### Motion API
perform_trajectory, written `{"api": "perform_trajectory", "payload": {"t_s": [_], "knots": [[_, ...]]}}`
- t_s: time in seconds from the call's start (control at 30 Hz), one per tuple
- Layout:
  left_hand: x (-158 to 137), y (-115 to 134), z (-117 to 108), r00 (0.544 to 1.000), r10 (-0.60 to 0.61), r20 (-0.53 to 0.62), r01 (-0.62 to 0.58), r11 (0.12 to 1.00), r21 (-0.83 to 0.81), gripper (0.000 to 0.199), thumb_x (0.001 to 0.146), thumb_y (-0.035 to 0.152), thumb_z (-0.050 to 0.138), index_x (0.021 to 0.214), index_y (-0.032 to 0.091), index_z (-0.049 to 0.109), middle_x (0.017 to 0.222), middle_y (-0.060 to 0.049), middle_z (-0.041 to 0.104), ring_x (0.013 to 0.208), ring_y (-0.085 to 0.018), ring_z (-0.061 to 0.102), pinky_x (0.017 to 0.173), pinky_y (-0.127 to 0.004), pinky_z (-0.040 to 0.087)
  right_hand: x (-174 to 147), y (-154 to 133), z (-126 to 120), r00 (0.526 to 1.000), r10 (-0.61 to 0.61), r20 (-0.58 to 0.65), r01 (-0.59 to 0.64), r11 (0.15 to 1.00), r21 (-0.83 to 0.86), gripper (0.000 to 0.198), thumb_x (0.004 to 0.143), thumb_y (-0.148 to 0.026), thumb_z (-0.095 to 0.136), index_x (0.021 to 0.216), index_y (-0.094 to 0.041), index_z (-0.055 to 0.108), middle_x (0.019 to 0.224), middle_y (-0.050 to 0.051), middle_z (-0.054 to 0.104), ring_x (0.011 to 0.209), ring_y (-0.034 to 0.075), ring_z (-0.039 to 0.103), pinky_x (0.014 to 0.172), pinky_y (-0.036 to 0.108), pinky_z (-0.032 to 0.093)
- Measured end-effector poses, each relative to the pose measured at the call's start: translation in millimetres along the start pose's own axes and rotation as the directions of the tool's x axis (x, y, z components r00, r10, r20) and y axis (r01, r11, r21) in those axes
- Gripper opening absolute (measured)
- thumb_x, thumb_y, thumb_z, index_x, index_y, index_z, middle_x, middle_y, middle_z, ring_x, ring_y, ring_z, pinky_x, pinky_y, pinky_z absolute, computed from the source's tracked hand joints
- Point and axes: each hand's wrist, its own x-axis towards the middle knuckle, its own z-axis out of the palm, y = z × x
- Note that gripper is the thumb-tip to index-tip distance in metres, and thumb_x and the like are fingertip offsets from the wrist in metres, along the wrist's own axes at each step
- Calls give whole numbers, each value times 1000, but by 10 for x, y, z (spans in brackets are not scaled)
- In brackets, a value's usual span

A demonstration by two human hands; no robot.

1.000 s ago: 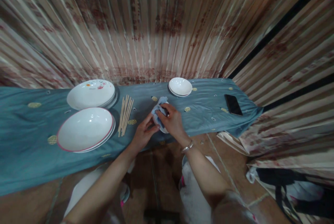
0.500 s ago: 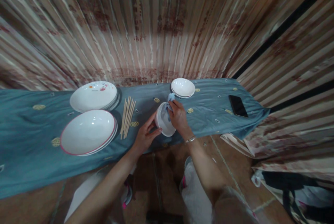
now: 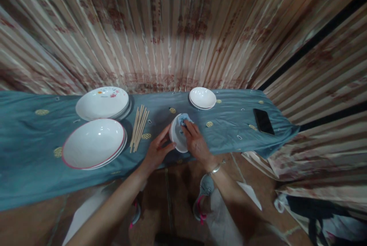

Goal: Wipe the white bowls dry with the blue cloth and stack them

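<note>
My left hand (image 3: 158,147) grips a small white bowl (image 3: 181,145) by its left side, thumb at the near rim and fingers around the outside. The bowl is tilted, its opening turned toward me and to the right, above the front part of the table. In my right hand (image 3: 196,142), a light blue cloth (image 3: 183,119) is bunched and pressed against the inside of the bowl near its far rim. The fingers cover part of the cloth and of the bowl's inside.
Left on the blue tablecloth (image 3: 160,102) are stacked flowered plates (image 3: 100,104), stacked red-rimmed bowls (image 3: 93,144) and several wooden chopsticks (image 3: 139,128). Small stacked white bowls (image 3: 202,98) stand at the back. A black phone (image 3: 263,121) lies at right. A pleated curtain (image 3: 177,31) hangs behind.
My right hand has moved slightly down with the cloth, which now sits lower and more inside the bowl. My left hand still holds the bowl. The view has shifted a little.
</note>
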Motion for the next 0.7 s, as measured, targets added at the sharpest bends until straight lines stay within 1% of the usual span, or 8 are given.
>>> {"api": "perform_trajectory", "payload": {"t_s": [0.07,0.17,0.3,0.4,0.47,0.57,0.63,0.7], "knots": [[5,3,-2,1000,14,-1,-14,1000,5,75,69,30,78,139,24,52,148,-10,49,126,-33,54,101,-47,49,44,-16,-1,997,-65,28,65,998,23,48,93,-7,42,140,-13,48,150,16,44,142,26,36,114,47,39],[17,19,-2,1000,5,-16,-5,1000,-1,75,68,29,77,139,23,53,146,-9,52,127,-33,54,97,-46,52,109,-7,-17,993,-86,77,86,996,3,46,93,-7,43,139,-11,50,150,17,44,142,27,36,114,47,39],[26,54,11,1000,-19,-12,18,1000,-14,76,69,29,76,140,24,51,140,-8,57,124,-33,55,89,-42,57,72,10,-66,991,6,137,3,998,-68,43,93,-5,41,133,-12,55,148,16,48,137,29,42,108,49,44],[25,73,22,1000,-16,-11,16,1000,-18,77,68,32,76,140,24,51,140,-9,57,124,-34,55,87,-40,57,-27,-8,-122,981,51,188,-42,998,-54,40,91,-2,42,125,-10,62,138,17,57,131,27,49,108,45,45],[23,79,27,999,-31,-13,31,999,-21,78,68,33,76,141,23,50,139,-10,58,124,-35,55,86,-40,58,-88,-33,-167,974,39,222,-43,999,12,39,89,0,43,119,-10,66,131,16,63,126,25,54,109,42,45],[22,77,26,998,-57,-25,56,998,-26,80,69,36,77,143,22,48,141,-11,56,127,-36,52,84,-39,58,-137,-84,-217,967,30,252,-81,978,192,39,86,0,45,114,-12,69,124,14,67,120,23,59,107,39,47],[25,64,20,997,-68,-26,67,997,-42,82,69,37,77,143,22,47,145,-11,52,130,-37,50,85,-39,58,-139,-121,-218,964,47,263,-137,932,335,40,84,-1,46,114,-15,69,125,12,68,119,21,61,106,38,48],[30,39,9,997,-69,-21,68,995,-71,83,68,38,78,144,21,47,148,-12,50,132,-38,47,88,-40,57,-121,-161,-188,961,64,267,-186,866,465,43,83,-1,45,115,-16,69,128,11,66,121,20,61,107,37,47]]}}
